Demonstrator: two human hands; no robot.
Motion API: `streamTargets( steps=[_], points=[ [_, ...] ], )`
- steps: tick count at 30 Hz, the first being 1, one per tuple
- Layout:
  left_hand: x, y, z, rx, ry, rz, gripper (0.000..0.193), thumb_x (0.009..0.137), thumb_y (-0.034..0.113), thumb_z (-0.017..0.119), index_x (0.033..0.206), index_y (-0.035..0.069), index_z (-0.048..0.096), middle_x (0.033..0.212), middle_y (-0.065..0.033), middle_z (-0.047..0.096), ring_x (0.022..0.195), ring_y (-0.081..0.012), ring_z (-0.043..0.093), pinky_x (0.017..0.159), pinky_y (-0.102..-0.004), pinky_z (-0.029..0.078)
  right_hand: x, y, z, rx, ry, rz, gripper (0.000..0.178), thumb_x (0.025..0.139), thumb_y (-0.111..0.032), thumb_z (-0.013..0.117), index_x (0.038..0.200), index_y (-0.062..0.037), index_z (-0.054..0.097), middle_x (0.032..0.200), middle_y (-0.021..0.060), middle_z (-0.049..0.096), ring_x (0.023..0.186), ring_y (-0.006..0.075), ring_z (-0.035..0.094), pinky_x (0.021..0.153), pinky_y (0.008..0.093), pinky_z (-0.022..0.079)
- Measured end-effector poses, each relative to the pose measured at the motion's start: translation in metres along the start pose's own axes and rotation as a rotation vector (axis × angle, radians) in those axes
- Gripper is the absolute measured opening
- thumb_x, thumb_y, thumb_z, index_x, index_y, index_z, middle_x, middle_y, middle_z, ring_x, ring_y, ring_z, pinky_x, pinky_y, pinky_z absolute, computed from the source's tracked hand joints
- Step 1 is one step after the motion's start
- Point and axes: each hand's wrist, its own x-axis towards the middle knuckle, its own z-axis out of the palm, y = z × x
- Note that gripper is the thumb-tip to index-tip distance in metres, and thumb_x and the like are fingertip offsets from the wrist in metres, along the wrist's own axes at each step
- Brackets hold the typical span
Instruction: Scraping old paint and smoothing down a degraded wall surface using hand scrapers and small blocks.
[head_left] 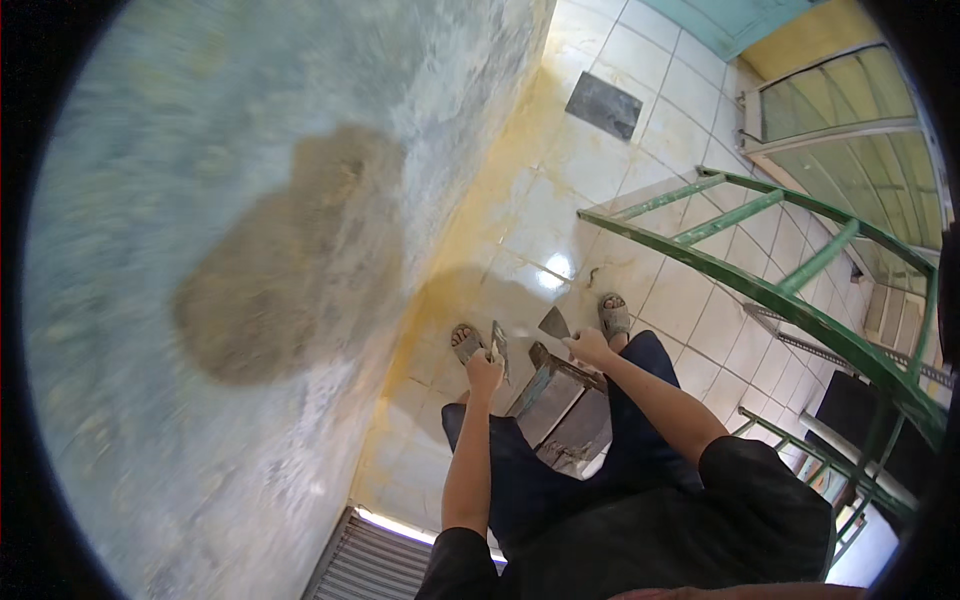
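Observation:
My left hand (484, 370) is closed round the handle of a trowel-like flat blade (500, 345), seen nearly edge-on and smeared with grey. Just to the right, my right hand (590, 348) grips a putty knife (553, 322), its broad triangular blade pointing forward and left. The two tools are apart, above the floor between my sandalled feet. A worn wooden bench (565, 410) stands between my legs. On my left rises a mottled blue-grey wall (230, 120) with a large brown patch of bare or filled plaster (300, 270).
A green metal ladder-like frame (760, 285) stretches across the right side. Behind it leans a glazed frame (840, 110). A dark square plate (604, 105) lies on the stained white floor tiles (690, 290). Near my lower left is a ribbed grey shutter (375, 565).

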Motion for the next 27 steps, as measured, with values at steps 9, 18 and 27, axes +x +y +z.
streamTargets(
  steps=[9,18,27],
  points=[
    [0.043,-0.007,0.034,-0.099,-0.015,-0.172,0.027,0.075,0.021,0.075,0.086,-0.002,0.067,0.08,-0.0241,0.07,0.081,-0.0414,0.07,0.074,-0.0471,0.055,0.116,0.033,0.003,-0.224,0.164,-0.153,0.048,0.087,-0.04,0.063,0.074,0.0055,0.072,0.071,0.0283,0.067,0.074,0.0425,0.071,0.075,0.052,0.056],
    [0.067,0.003,0.021,0.056,-0.201,0.015,0.042,0.074,0.02,0.076,0.112,0.004,0.072,0.099,-0.0214,0.074,0.096,-0.041,0.07,0.086,-0.0452,0.056,0.156,-0.036,-0.019,-0.287,0.08,-0.317,0.045,0.093,-0.039,0.067,0.082,0.0043,0.071,0.066,0.0164,0.069,0.065,0.0272,0.07,0.066,0.0424,0.053],
    [0.079,-0.011,0.011,0.196,-0.625,0.236,0.048,0.07,0.02,0.083,0.116,0.009,0.074,0.108,-0.0204,0.073,0.102,-0.038,0.069,0.09,-0.0434,0.053,0.184,-0.071,-0.031,-0.354,0.163,-0.435,0.048,0.087,-0.038,0.07,0.081,0.0092,0.072,0.08,0.0327,0.068,0.082,0.0469,0.07,0.076,0.0499,0.057]
  ],
)
